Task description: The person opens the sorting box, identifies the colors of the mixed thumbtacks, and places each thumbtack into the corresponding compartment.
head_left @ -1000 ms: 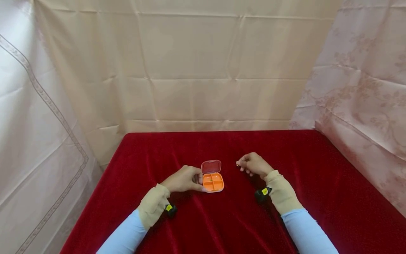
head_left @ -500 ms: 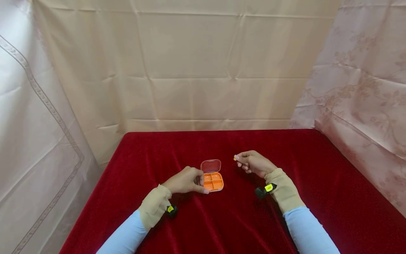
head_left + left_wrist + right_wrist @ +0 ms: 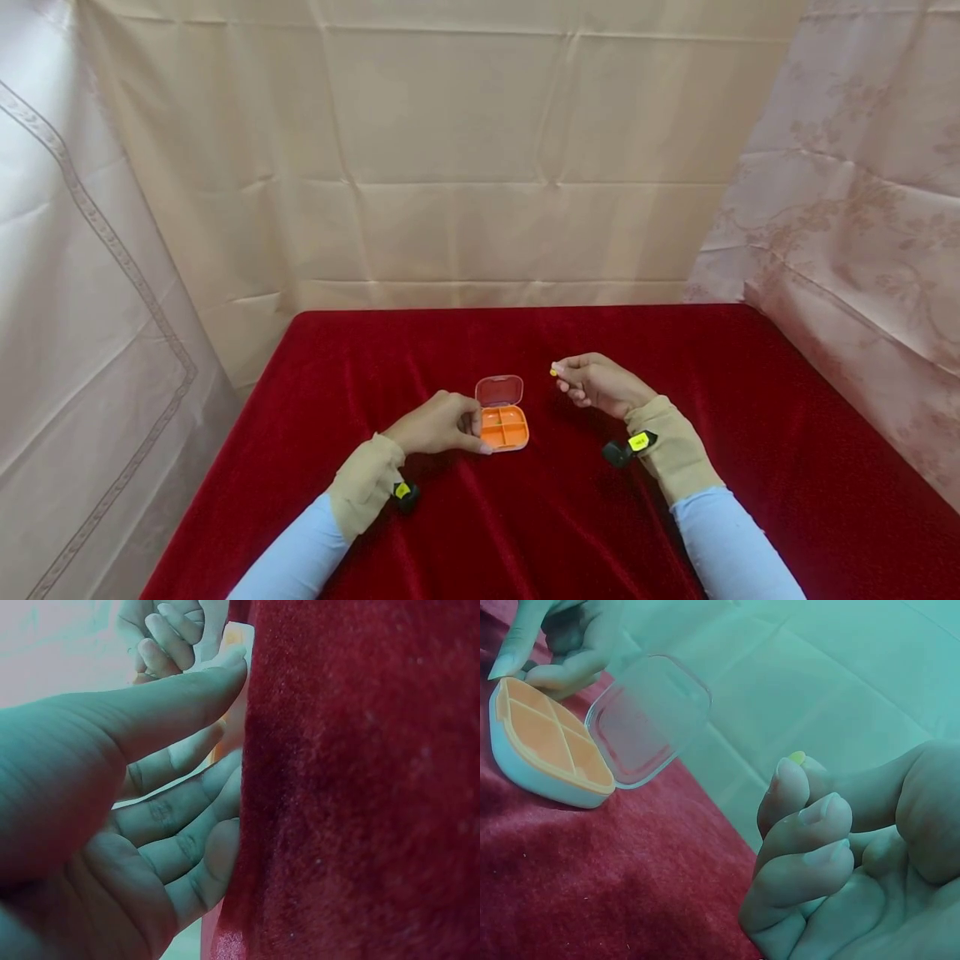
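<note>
An orange pill box (image 3: pixel 514 436) with a white underside and four-part inside lies on the red cloth, its clear lid (image 3: pixel 499 389) tipped up and back. My left hand (image 3: pixel 437 423) grips the box's left side, thumb at the near corner and fingers farther back; the left wrist view shows only a sliver of the box past the thumb. Some tiny greenish speck shows in the far left compartment. Right of the lid, above the cloth, my right hand (image 3: pixel 604 387) pinches a small yellow pill (image 3: pixel 798 757) between thumb and index finger, the other fingers curled.
Red velvet cloth (image 3: pixel 600 517) covers the table, with soft folds near the front. A beige curtain (image 3: pixel 480 167) hangs behind it, and pale patterned curtains stand on both sides. Each wrist carries a small black camera (image 3: pixel 617 454) on a beige band.
My right hand has risen and shifted slightly left and away, turning so the yellow pill shows more clearly. My left hand and the pill box have stayed almost still.
</note>
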Demonstrator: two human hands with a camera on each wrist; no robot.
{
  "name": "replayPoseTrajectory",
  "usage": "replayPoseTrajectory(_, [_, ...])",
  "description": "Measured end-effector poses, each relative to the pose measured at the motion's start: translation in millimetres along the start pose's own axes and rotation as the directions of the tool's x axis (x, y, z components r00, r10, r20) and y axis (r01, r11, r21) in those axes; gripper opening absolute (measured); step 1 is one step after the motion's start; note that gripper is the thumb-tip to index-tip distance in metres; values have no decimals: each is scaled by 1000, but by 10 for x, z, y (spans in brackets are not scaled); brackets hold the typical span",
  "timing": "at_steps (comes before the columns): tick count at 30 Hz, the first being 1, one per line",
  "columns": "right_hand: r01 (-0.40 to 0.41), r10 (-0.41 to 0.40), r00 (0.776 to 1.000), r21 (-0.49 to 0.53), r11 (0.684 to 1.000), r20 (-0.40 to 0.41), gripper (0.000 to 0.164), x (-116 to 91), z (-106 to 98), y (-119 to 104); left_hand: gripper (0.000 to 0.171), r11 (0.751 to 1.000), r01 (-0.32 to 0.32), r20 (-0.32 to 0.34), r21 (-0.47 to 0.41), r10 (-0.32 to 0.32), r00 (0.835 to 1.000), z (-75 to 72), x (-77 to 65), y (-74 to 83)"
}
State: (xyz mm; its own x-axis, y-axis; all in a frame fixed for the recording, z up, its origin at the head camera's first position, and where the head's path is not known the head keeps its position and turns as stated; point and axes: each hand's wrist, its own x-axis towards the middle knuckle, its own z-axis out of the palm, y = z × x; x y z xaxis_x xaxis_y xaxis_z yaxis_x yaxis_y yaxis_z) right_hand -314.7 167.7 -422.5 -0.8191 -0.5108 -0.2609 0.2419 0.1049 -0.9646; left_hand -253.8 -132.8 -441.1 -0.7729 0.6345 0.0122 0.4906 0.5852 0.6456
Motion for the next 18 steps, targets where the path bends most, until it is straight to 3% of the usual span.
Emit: replayPoseTrajectory(18, [17,-17,1000,-16,1000,21,32,-3,19,4,24,1000,10,0,0,-10,1000,-13,0,-13])
